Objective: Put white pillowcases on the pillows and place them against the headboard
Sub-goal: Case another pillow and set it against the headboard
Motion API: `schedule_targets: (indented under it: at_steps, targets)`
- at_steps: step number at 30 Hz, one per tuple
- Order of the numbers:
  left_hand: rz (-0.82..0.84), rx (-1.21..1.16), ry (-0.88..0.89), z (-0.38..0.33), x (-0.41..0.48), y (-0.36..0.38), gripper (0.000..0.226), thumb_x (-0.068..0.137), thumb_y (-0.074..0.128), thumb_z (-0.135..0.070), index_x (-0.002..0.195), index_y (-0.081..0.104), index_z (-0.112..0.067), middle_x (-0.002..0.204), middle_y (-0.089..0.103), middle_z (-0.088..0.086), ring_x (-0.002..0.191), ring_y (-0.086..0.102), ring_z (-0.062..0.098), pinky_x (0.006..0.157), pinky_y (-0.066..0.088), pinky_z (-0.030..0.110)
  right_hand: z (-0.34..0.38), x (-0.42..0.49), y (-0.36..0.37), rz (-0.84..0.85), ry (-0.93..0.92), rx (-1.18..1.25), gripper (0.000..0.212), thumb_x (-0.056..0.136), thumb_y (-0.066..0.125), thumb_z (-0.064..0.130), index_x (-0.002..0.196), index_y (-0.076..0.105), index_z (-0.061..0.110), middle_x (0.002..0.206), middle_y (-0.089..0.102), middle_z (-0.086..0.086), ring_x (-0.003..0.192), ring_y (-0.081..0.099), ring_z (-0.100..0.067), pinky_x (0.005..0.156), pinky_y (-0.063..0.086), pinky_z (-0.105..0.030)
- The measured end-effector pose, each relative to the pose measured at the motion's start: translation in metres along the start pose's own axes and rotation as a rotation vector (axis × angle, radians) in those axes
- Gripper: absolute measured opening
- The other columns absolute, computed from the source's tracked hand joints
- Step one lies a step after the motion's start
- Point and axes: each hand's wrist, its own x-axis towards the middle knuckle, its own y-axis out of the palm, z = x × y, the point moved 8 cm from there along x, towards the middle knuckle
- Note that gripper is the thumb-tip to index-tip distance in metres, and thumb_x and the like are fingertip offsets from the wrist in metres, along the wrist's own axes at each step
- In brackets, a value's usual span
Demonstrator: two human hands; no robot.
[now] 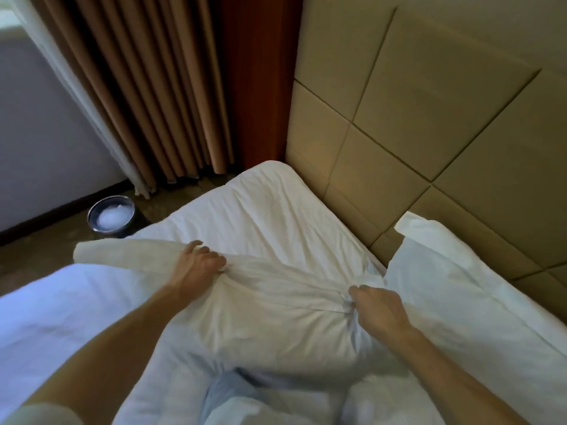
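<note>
White fabric of the pillowcase was found pinched at its edge by left hand and right hand, both curled, with the pillow on the bed beside the headboard. Uneven pulling was judged likely to leave a corner unfilled.

Fingertips of the left hand and right hand are hidden in pillowcase folds. The blue cloth is blurred.

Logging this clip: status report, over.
Left hand, right hand grip pillowcase. Pillow lies flat, far end by headboard. Second pillow at right.
</note>
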Motion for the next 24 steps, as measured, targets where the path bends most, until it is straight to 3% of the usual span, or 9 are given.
schedule_targets:
  at_steps: [4,9,11,16,21,24]
  targets:
    - [-0.082,-0.049,0.078,0.04,0.08,-0.022,0.009,0.084,0.068,-0.022,0.083,0.072,-0.029,0.072,0.07,-0.007,0.075,0.066,0.018,0.098,0.039,0.044,-0.026,0.032,-0.041,-0.102,0.202,0.093,0.012,0.098,0.049,0.027,0.1,0.061,0.028,0.093,0.069,0.006,0.082,0.066,-0.017,0.07,0.049,-0.029]
    - [-0.203,-0.138,0.174,0.062,0.163,-0.064,0.024,0.082,0.046,-0.026,0.078,0.069,-0.026,0.071,0.07,-0.006,0.072,0.067,0.022,0.09,0.042,0.042,-0.048,0.048,-0.078,-0.136,0.355,0.192,0.017,0.095,0.057,0.034,0.079,0.061,0.028,0.069,0.059,0.006,0.07,0.059,-0.019,0.06,0.044,-0.029]
    - [-0.213,-0.127,0.222,0.072,0.191,-0.072,0.018,0.078,0.051,-0.022,0.078,0.068,-0.026,0.072,0.071,-0.006,0.073,0.067,0.021,0.09,0.041,0.04,-0.048,0.056,-0.091,-0.139,0.403,0.209,0.022,0.094,0.057,0.031,0.073,0.057,0.025,0.066,0.054,0.006,0.072,0.06,-0.023,0.059,0.039,-0.03]
    - [-0.23,-0.089,0.266,0.072,0.279,-0.104,0.029,0.078,0.045,-0.028,0.087,0.072,-0.026,0.081,0.074,-0.001,0.08,0.067,0.025,0.091,0.036,0.04,-0.06,0.078,-0.117,-0.233,0.519,0.22,0.016,0.092,0.055,0.028,0.083,0.066,0.022,0.081,0.067,-0.001,0.083,0.063,-0.028,0.063,0.04,-0.032]
    - [-0.264,-0.039,0.177,0.05,0.361,-0.107,0.019,0.089,0.057,-0.019,0.093,0.074,-0.027,0.087,0.073,0.0,0.089,0.061,0.026,0.094,0.035,0.041,-0.096,0.11,-0.129,-0.303,0.61,0.246,0.028,0.092,0.054,0.023,0.064,0.053,0.019,0.064,0.056,0.0,0.069,0.055,-0.027,0.057,0.037,-0.032]
    - [-0.227,-0.121,0.091,0.025,0.375,-0.084,0.022,0.091,0.057,-0.019,0.101,0.073,-0.031,0.096,0.071,0.001,0.094,0.061,0.026,0.097,0.038,0.041,-0.113,0.13,-0.108,-0.261,0.652,0.174,0.022,0.094,0.056,0.022,0.072,0.058,0.02,0.068,0.058,0.001,0.065,0.052,-0.023,0.057,0.038,-0.03]
